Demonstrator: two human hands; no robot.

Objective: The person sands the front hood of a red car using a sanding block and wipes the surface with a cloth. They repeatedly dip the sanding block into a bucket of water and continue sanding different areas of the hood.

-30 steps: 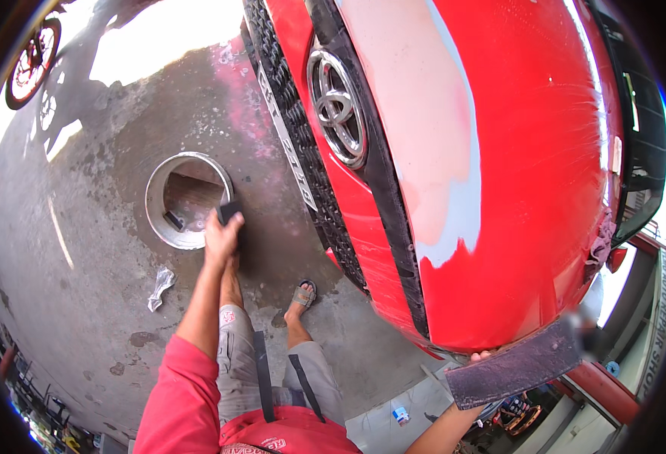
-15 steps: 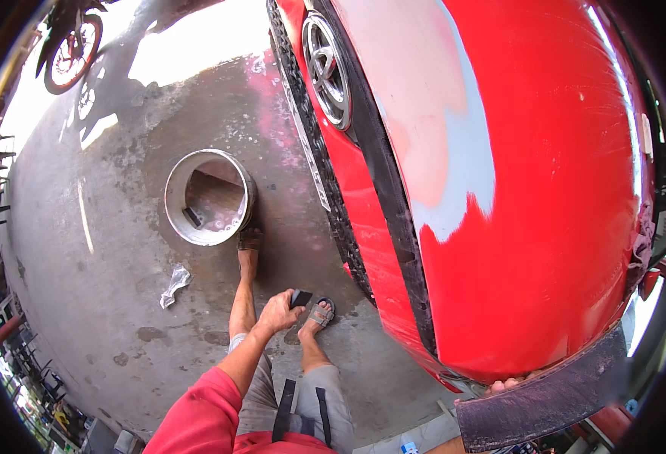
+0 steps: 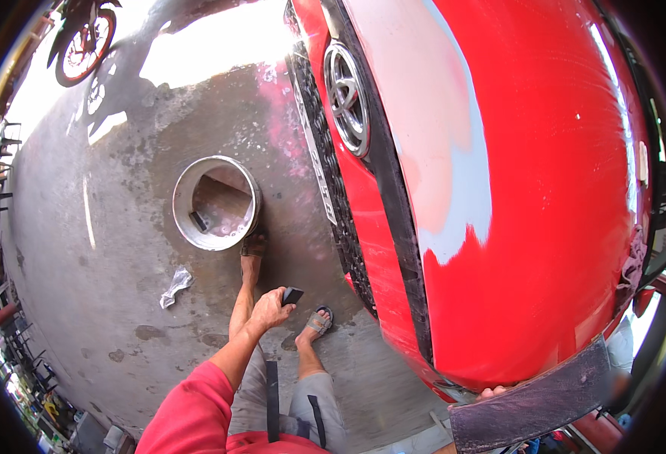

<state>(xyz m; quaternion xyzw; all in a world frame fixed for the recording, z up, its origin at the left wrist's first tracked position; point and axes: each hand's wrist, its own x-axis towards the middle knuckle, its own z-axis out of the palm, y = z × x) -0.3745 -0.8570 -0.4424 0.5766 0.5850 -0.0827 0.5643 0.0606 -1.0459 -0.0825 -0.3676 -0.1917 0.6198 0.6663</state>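
My left hand (image 3: 268, 310) is closed around a small black sanding block (image 3: 293, 295), held out over the floor between my feet and the car. At the lower right, my right hand (image 3: 492, 393) is mostly hidden behind a curved dark sheet of sandpaper (image 3: 529, 405), streaked with pale residue; only some fingertips show over its upper edge. Beside it rises the red car hood (image 3: 544, 250). A pale pink and light blue-grey patch (image 3: 431, 136) with a ragged lower edge covers the hood's front part.
A white bucket (image 3: 251, 175) of cloudy water holds a brown board (image 3: 223, 198) and a small dark piece. Crumpled clear plastic (image 3: 175, 287) lies on the wet concrete floor (image 3: 106, 265). A motorcycle wheel (image 3: 85, 49) stands far left. A purplish rag (image 3: 634, 257) hangs at the hood's far side.
My left hand has moved slightly left with the sanding block. The sandpaper sheet in my right hand sits a little lower and further left. The whole view has shifted slightly.
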